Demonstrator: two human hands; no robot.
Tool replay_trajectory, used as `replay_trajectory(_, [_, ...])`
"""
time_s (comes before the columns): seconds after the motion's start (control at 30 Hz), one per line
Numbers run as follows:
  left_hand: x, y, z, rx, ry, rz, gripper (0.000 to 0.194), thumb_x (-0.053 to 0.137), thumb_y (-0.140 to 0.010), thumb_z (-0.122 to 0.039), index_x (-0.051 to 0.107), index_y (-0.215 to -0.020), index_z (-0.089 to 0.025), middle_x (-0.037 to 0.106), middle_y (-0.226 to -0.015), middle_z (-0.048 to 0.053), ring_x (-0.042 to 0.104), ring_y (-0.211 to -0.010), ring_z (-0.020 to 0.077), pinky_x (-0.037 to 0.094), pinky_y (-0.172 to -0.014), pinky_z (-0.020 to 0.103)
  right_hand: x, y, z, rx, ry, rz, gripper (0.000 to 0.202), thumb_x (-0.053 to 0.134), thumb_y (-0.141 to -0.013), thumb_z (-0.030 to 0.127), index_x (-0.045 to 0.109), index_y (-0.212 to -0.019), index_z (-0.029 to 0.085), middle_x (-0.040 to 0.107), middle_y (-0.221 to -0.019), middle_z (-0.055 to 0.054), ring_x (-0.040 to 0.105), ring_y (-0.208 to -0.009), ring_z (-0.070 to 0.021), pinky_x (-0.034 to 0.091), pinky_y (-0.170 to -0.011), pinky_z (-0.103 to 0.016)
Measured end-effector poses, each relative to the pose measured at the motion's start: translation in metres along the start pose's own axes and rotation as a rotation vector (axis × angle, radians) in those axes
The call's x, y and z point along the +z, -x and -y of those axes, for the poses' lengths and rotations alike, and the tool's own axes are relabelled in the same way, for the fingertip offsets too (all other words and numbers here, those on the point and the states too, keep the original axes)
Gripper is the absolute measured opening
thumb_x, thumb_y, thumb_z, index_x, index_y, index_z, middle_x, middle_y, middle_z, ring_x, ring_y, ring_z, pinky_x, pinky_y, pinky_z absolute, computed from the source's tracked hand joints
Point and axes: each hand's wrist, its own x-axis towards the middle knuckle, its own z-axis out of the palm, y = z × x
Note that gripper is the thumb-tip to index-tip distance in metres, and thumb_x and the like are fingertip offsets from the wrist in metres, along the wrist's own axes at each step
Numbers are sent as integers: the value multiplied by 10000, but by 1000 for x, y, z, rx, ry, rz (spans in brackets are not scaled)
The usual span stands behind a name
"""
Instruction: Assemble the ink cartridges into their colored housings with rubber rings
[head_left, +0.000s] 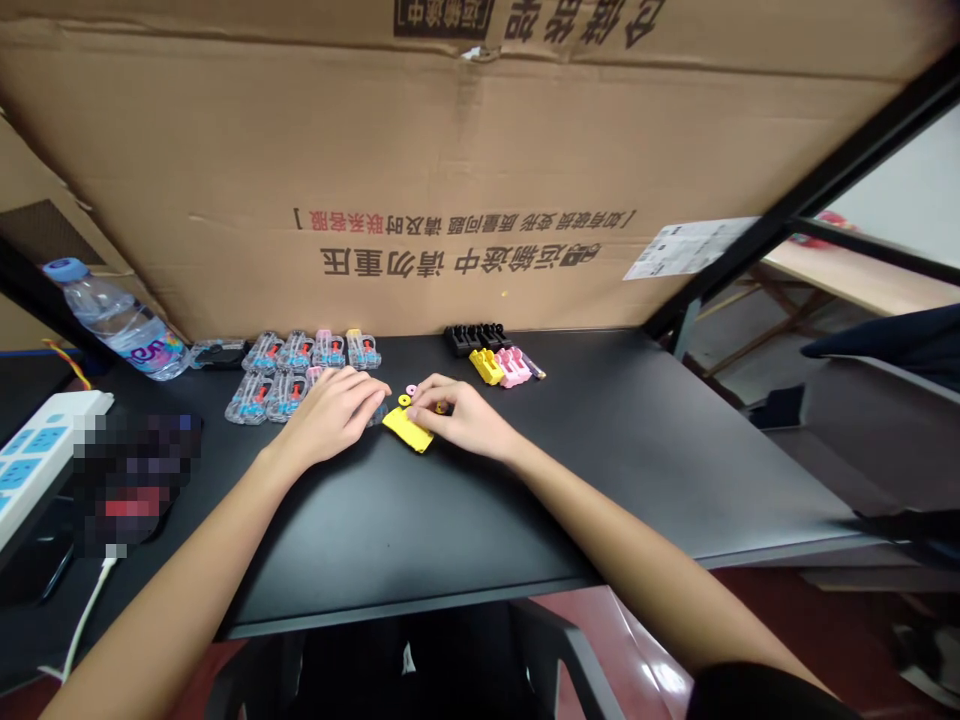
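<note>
My left hand hovers low over the black table, fingers curled together toward the thumb; whatever sits between the fingertips is too small to make out. To its right, my right hand has thumb and forefinger pinched at the top edge of a flat yellow plastic piece on the table. Just beyond that piece lie a small yellow ring and a small pink ring. Clear plastic assemblies with red and blue parts stand in rows behind my left hand, which partly hides some of them.
Black moulded parts, yellow parts and pink parts sit at the back by the cardboard wall. At left are a water bottle, a white power strip and a phone-like device with a cable.
</note>
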Motion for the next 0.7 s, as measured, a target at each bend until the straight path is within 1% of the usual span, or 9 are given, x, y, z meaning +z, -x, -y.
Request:
replay_trajectory(0.07, [0, 0, 0, 3, 5, 13, 333, 402, -1143, -302, 722, -1148, -209, 776, -1086, 60, 629, -1028, 246, 428, -937, 417, 8, 3, -4, -32, 9, -2, 173, 715, -936, 274, 820, -813, 215, 723, -979, -80, 691, -1034, -239, 546, -897, -371])
replay_trajectory(0.13, [-1, -1, -1, 11, 11, 30, 346, 400, -1140, -303, 732, -1126, -208, 775, -1067, 64, 626, -1021, 247, 430, -939, 422, 9, 4, -6, -60, 72, -25, 185, 714, -945, 251, 813, -791, 221, 726, -969, -77, 692, -1027, -243, 538, -934, -391])
replay_trajectory(0.23, [-2, 0, -3, 33, 32, 58, 307, 464, -1120, -333, 745, -1084, -215, 777, -1065, 56, 631, -1028, 246, 428, -955, 429, 2, 2, -8, -87, 207, -80, 215, 700, -969, 242, 797, -778, 219, 732, -950, -74, 681, -929, -234, 528, -925, -409])
replay_trajectory(0.33, [-3, 1, -5, 56, 58, 89, 237, 614, -1061, -431, 746, -1105, -239, 776, -1113, 39, 641, -1089, 252, 415, -1007, 437, -8, -1, -9, -122, 303, -119, 186, 679, -987, 217, 795, -842, 207, 740, -928, -73, 661, -870, -228, 518, -890, -405])
replay_trajectory(0.4, [-2, 1, -6, 72, 68, 119, 309, 706, -998, -525, 740, -1141, -253, 768, -1154, 36, 633, -1144, 266, 400, -1044, 447, -12, -1, -11, -157, 345, -97, 144, 681, -991, 199, 812, -933, 211, 748, -952, -73, 658, -883, -231, 515, -883, -398])
replay_trajectory(0.47, [0, 2, -5, 83, 76, 151, 380, 749, -954, -582, 735, -1159, -263, 761, -1185, 36, 620, -1181, 278, 383, -1066, 457, -13, -1, -12, -188, 379, -39, 139, 689, -1001, 205, 826, -1011, 222, 747, -1002, -79, 657, -924, -237, 511, -894, -399])
replay_trajectory(0.57, [4, 3, -5, 86, 93, 178, 340, 734, -970, -572, 744, -1122, -268, 758, -1197, 36, 611, -1202, 280, 370, -1073, 467, -11, 0, -13, -196, 432, 54, 134, 712, -1013, 244, 836, -1063, 229, 732, -1056, -92, 647, -992, -253, 495, -919, -413])
replay_trajectory(0.7, [6, 2, -6, 96, 120, 187, 297, 729, -985, -537, 749, -1093, -261, 760, -1194, 37, 612, -1208, 269, 357, -1095, 473, -10, 0, -14, -184, 468, 99, 111, 753, -993, 261, 830, -1065, 228, 718, -1071, -95, 629, -1026, -266, 475, -934, -425])
